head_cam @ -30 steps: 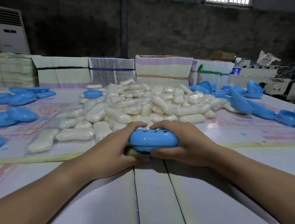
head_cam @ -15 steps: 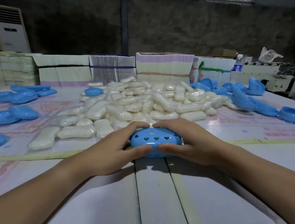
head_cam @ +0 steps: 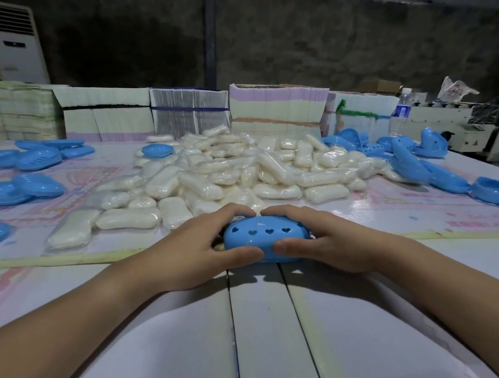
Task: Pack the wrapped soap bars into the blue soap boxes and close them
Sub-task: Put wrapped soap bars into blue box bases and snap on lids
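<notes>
A blue soap box (head_cam: 264, 238) with heart-shaped holes in its lid lies on the white table in front of me. My left hand (head_cam: 199, 253) grips its left end, fingers curled over the far edge and thumb on the near side. My right hand (head_cam: 322, 239) grips the right end the same way. The lid sits down on the base; what is inside is hidden. Behind the box lies a big pile of wrapped soap bars (head_cam: 224, 176).
Open blue soap boxes (head_cam: 23, 188) lie at the left, and more blue boxes (head_cam: 451, 173) lie along the right edge. Stacks of flat cartons (head_cam: 275, 111) line the back of the table (head_cam: 201, 355). A water bottle (head_cam: 400, 110) stands at the far right.
The box has been tipped flat so its lid with the heart holes faces up, and both hands have closed round it more tightly. The camera has shifted slightly.
</notes>
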A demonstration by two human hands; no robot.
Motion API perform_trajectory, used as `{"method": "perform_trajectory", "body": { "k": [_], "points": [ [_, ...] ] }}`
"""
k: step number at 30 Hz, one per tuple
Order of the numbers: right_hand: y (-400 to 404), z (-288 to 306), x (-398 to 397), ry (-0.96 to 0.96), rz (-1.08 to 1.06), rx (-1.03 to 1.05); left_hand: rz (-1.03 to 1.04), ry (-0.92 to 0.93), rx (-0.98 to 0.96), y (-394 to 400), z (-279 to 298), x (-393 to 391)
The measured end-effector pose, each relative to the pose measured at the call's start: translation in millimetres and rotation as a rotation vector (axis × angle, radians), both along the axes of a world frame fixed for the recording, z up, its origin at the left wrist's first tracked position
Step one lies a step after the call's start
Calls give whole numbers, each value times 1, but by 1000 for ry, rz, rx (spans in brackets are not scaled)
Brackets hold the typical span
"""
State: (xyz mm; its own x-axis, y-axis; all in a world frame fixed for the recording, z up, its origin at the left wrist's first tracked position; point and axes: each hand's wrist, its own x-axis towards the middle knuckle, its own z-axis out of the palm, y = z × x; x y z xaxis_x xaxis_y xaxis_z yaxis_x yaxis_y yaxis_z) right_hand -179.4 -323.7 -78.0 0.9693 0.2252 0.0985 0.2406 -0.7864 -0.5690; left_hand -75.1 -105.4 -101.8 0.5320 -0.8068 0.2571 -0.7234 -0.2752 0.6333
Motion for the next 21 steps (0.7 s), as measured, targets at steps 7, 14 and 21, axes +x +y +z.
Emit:
{"method": "perform_trajectory", "body": {
  "k": [7,14,21],
  "points": [
    [-1,3,-5,-77,-43,-268,56,-289,170,-5,-3,-6],
    [9,4,-6,-423,-139,-719,84,-516,206,-4,3,-8],
    [2,3,-9,-368,-124,-522,79,-412,162,-1,0,-2]
  ]
}}
